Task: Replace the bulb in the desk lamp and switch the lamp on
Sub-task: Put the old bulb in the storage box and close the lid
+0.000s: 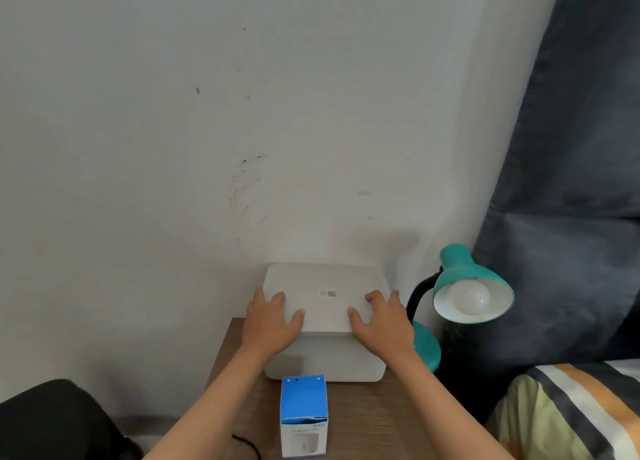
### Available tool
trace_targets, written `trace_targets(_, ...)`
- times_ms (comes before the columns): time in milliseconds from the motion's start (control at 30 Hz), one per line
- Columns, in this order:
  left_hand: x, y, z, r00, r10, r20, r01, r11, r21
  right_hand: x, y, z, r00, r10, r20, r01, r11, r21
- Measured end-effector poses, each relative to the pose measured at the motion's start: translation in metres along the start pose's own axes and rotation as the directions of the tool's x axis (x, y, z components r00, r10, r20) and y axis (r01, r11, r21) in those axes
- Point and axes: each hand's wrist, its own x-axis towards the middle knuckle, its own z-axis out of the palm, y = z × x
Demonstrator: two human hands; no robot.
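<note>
A teal desk lamp [464,272] stands at the right edge of a small wooden table [360,421], its shade tilted toward me with a white bulb [470,298] screwed in and unlit. A blue and white bulb box [304,419] stands upright near the table's front. A large white box [325,307] sits against the wall. My left hand [272,321] grips its left top edge and my right hand [379,317] grips its right top edge. The lamp's teal base [427,348] shows partly behind my right wrist.
A pale wall rises behind the table. A dark padded headboard [571,217] and striped bedding [571,411] lie to the right. A black bag or seat [52,421] sits at the lower left. A thin black cord [247,444] lies on the table's front.
</note>
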Motion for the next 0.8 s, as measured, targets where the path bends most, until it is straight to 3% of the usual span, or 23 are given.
trace_targets(167, 0.011, -0.006, 0.001, 0.998, 0.002, 0.061, -0.005, 0.999, 0.039, 0.004, 0.001, 0.002, 1.000, -0.009, 0.018, 0.010, 0.999, -0.033)
trace_targets(333, 0.014, -0.009, 0.009, 0.996, 0.043, 0.075, -0.057, 0.979, 0.195, 0.001, 0.002, 0.003, 0.997, -0.071, -0.002, 0.071, 0.994, -0.084)
trace_targets(633, 0.021, -0.009, 0.006, 0.990, 0.051, 0.135, -0.091, 0.948, 0.306, 0.004, 0.003, -0.001, 0.993, -0.082, 0.085, 0.092, 0.988, -0.127)
trace_targets(800, 0.014, -0.013, -0.007, 0.980, 0.027, 0.199, -0.076, 0.967, 0.243, -0.003, 0.003, -0.006, 0.989, -0.138, 0.049, 0.142, 0.988, -0.068)
